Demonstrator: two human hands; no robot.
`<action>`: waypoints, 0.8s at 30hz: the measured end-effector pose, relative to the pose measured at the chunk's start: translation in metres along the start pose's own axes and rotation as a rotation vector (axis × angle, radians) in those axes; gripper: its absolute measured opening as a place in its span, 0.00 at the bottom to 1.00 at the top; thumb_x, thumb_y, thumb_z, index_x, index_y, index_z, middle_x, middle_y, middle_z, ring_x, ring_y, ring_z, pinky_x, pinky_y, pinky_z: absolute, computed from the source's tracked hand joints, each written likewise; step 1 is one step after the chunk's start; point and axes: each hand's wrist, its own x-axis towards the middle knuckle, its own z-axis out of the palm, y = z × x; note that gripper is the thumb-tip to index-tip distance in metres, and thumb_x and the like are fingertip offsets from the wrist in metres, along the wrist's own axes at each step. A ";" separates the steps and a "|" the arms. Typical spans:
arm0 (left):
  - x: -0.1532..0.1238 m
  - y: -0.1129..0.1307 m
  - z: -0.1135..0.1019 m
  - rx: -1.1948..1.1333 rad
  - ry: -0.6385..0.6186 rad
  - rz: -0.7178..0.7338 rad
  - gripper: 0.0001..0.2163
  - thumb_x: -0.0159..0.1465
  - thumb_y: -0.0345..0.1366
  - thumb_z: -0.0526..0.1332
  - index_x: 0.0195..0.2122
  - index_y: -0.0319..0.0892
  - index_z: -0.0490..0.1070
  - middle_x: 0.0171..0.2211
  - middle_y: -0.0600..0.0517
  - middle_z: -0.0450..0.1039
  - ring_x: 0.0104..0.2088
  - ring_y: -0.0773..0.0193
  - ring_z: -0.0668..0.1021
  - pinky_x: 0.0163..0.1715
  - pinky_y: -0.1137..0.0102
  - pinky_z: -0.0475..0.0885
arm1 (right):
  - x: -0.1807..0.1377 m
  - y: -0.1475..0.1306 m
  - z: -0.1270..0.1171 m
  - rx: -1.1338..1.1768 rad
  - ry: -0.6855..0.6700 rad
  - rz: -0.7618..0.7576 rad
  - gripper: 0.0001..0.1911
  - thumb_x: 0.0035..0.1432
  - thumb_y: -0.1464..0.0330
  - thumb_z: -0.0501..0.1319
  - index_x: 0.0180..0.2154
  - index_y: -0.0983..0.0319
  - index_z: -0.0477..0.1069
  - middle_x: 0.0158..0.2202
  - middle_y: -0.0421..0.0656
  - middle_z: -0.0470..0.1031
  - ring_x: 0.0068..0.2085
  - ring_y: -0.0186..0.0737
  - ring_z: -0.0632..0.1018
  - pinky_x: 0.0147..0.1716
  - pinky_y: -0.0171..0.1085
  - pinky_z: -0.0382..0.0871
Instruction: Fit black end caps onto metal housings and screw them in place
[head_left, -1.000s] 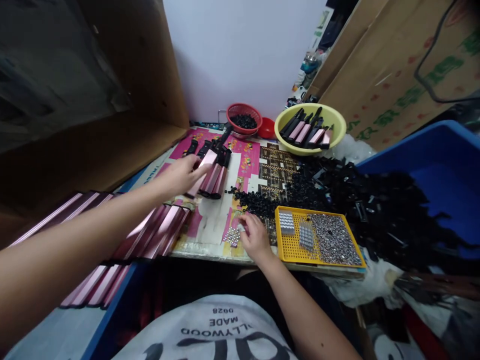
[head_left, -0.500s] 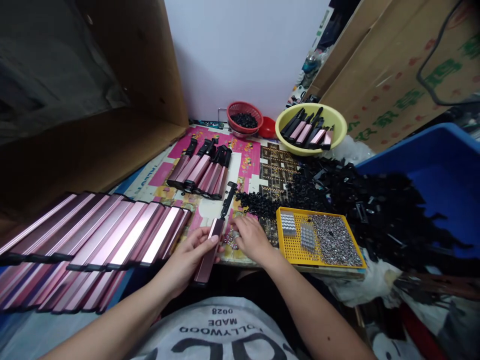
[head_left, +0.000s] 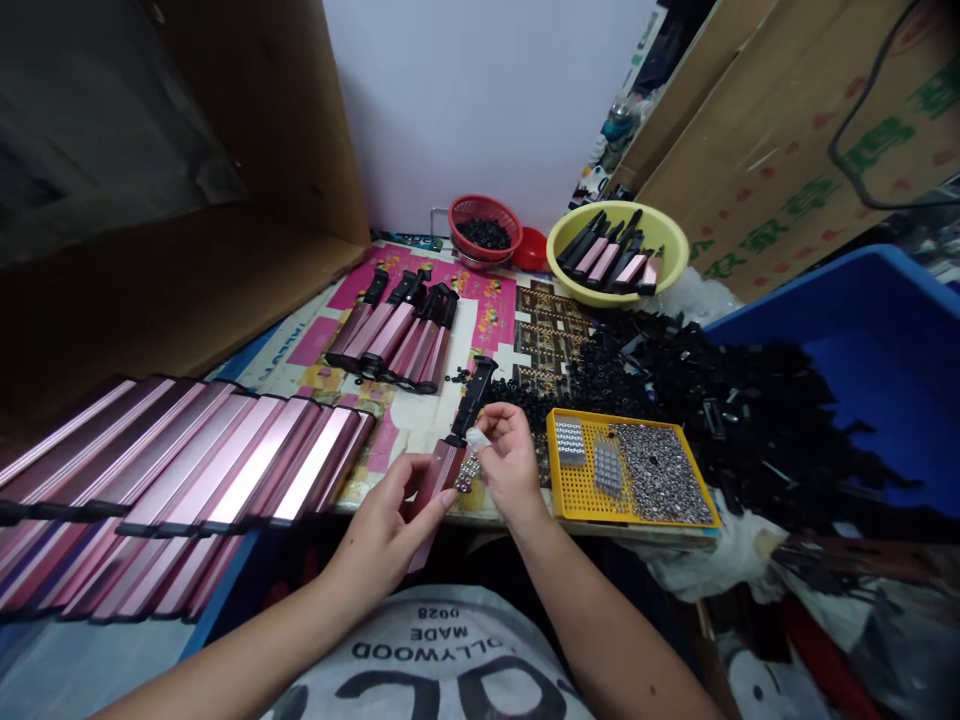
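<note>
My left hand is closed round a pink metal bar with a black end piece, held near the table's front edge. My right hand pinches a small silvery piece at the bar's top, beside a little pile of silver parts. A group of similar pink bars with black ends lies further back on the pink printed mat.
A row of long pink bars lies at the left. A yellow tray holds silver screws. A heap of black plastic parts spreads rightward to a blue bin. A yellow bowl and red basket stand behind.
My left hand took a pink bar from the group at the back and brought it to the front edge. My right hand lifted from the silver parts and now pinches one at the bar.
</note>
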 end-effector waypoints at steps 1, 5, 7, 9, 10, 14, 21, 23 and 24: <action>-0.001 0.000 0.000 0.035 -0.004 0.013 0.14 0.59 0.42 0.58 0.45 0.45 0.63 0.38 0.51 0.70 0.36 0.61 0.73 0.37 0.70 0.66 | -0.001 0.001 -0.001 0.062 -0.026 0.057 0.18 0.49 0.67 0.62 0.43 0.58 0.60 0.35 0.40 0.69 0.37 0.35 0.72 0.37 0.35 0.68; -0.002 0.004 -0.001 0.113 -0.028 0.072 0.14 0.60 0.42 0.58 0.45 0.45 0.64 0.39 0.50 0.70 0.37 0.60 0.72 0.37 0.70 0.65 | -0.007 0.002 -0.001 0.295 -0.227 0.265 0.20 0.54 0.62 0.57 0.49 0.59 0.59 0.39 0.45 0.73 0.41 0.40 0.75 0.39 0.40 0.70; -0.001 0.009 -0.004 0.128 -0.040 0.090 0.14 0.59 0.42 0.59 0.44 0.44 0.65 0.39 0.50 0.70 0.38 0.59 0.72 0.39 0.69 0.65 | -0.012 0.003 -0.001 0.340 -0.265 0.282 0.20 0.54 0.62 0.57 0.49 0.59 0.60 0.39 0.45 0.74 0.41 0.41 0.75 0.38 0.41 0.70; 0.001 0.013 -0.011 0.058 -0.118 0.034 0.15 0.58 0.43 0.59 0.44 0.44 0.65 0.38 0.50 0.71 0.38 0.59 0.72 0.40 0.68 0.66 | -0.015 0.002 -0.003 0.332 -0.263 0.264 0.21 0.52 0.62 0.60 0.48 0.58 0.59 0.39 0.45 0.75 0.41 0.42 0.76 0.38 0.41 0.71; 0.002 0.015 -0.015 -0.029 -0.201 -0.045 0.16 0.59 0.44 0.58 0.46 0.44 0.64 0.38 0.50 0.71 0.36 0.60 0.73 0.38 0.68 0.67 | -0.015 0.000 -0.007 0.318 -0.270 0.260 0.23 0.51 0.62 0.60 0.48 0.58 0.59 0.40 0.45 0.75 0.41 0.42 0.76 0.38 0.41 0.71; -0.002 0.015 -0.035 -0.356 -0.496 -0.383 0.23 0.62 0.47 0.53 0.57 0.47 0.57 0.41 0.47 0.72 0.29 0.63 0.73 0.23 0.72 0.67 | 0.004 -0.020 -0.043 0.276 -0.339 0.259 0.28 0.51 0.56 0.59 0.52 0.58 0.58 0.44 0.47 0.75 0.44 0.44 0.76 0.42 0.45 0.70; -0.012 0.021 -0.028 0.173 -0.320 0.165 0.18 0.58 0.38 0.60 0.51 0.49 0.69 0.48 0.51 0.72 0.47 0.58 0.73 0.46 0.68 0.66 | 0.031 -0.040 -0.059 0.148 -0.305 0.141 0.30 0.53 0.44 0.48 0.44 0.60 0.67 0.40 0.46 0.77 0.46 0.43 0.76 0.48 0.47 0.66; -0.008 0.027 -0.017 0.233 -0.372 0.205 0.17 0.59 0.37 0.58 0.51 0.47 0.69 0.44 0.51 0.74 0.42 0.60 0.75 0.43 0.69 0.67 | 0.018 -0.028 -0.036 0.178 -0.508 0.278 0.31 0.55 0.46 0.45 0.42 0.62 0.69 0.38 0.48 0.77 0.44 0.45 0.76 0.44 0.46 0.68; -0.006 0.029 -0.012 0.250 -0.378 0.191 0.16 0.59 0.37 0.58 0.50 0.46 0.69 0.42 0.51 0.75 0.40 0.61 0.75 0.40 0.70 0.68 | 0.012 -0.020 -0.026 0.191 -0.540 0.309 0.30 0.56 0.46 0.44 0.41 0.62 0.70 0.38 0.48 0.77 0.43 0.45 0.76 0.43 0.45 0.68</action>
